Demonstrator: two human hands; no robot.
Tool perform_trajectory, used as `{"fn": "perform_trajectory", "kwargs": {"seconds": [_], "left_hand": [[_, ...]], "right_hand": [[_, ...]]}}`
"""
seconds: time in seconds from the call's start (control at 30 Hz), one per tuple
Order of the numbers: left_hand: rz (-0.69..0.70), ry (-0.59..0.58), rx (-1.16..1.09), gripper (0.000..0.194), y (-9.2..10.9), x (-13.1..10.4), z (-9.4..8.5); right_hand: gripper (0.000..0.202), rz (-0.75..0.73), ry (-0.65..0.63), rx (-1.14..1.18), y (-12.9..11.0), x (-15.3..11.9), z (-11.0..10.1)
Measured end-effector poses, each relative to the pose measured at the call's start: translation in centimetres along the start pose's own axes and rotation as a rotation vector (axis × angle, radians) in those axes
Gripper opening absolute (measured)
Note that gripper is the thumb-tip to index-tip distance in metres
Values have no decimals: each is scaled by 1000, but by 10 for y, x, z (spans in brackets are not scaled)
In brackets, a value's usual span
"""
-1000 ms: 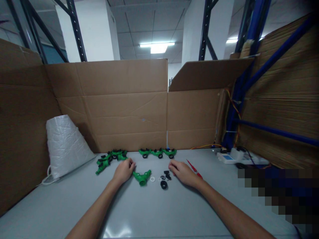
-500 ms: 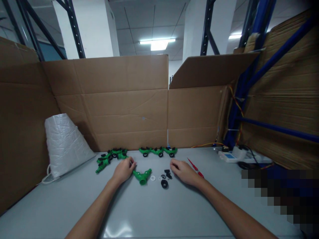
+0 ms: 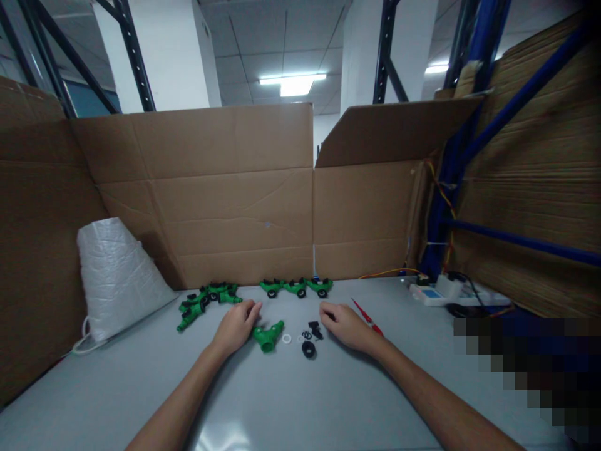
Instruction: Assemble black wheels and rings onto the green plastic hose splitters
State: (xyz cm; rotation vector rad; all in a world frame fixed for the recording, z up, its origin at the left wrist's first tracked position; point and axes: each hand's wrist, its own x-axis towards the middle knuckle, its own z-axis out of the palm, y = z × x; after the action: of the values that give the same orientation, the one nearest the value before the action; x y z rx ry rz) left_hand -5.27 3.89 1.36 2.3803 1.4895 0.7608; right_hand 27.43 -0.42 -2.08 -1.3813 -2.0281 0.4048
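My left hand [image 3: 238, 326] rests on the table with its fingers curled in, just left of a green branched plastic part [image 3: 268, 336]. Nothing shows in it. On the right, my right hand [image 3: 346, 326] also lies with curled fingers and nothing visible in them. Between the hands are a white ring [image 3: 286, 339], a black wheel [image 3: 308, 349], small black rings [image 3: 307, 336] and a black piece [image 3: 315, 329]. A red pointed tool [image 3: 367, 317] lies beyond my right hand.
Green pieces with black parts [image 3: 206, 300] sit at the back left. A row of three green wheeled pieces [image 3: 295, 288] stands along the cardboard wall [image 3: 235, 213]. A white bag [image 3: 117, 282] leans at the left; a power strip [image 3: 429, 294] and cables are at the back right.
My left hand has shifted slightly right, closer to the green branched part. The right hand keeps its pose. The camera view has moved a little.
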Motion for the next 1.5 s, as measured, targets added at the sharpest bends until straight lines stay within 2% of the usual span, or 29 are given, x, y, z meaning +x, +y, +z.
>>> {"fn": "perform_trajectory", "kwargs": {"seconds": [0.17,0.5,0.73,1.07,1.27,1.5], "left_hand": [[142,-32,-2,54,11,-4,-2],[254,-121,18,51,16,-10,-7],[253,-198,57,55,17,-13,-11],[237,-288,85,72,14,-14,-15],[215,-305,87,61,20,-16,-20],[238,-244,79,50,17,-15,-11]], "right_hand": [[16,-11,8,1,1,0,1],[16,-9,18,20,-1,-1,1],[18,-5,14,17,1,0,3],[16,5,7,11,1,1,2],[18,17,0,12,1,1,1],[17,24,-11,10,-1,0,0]]}}
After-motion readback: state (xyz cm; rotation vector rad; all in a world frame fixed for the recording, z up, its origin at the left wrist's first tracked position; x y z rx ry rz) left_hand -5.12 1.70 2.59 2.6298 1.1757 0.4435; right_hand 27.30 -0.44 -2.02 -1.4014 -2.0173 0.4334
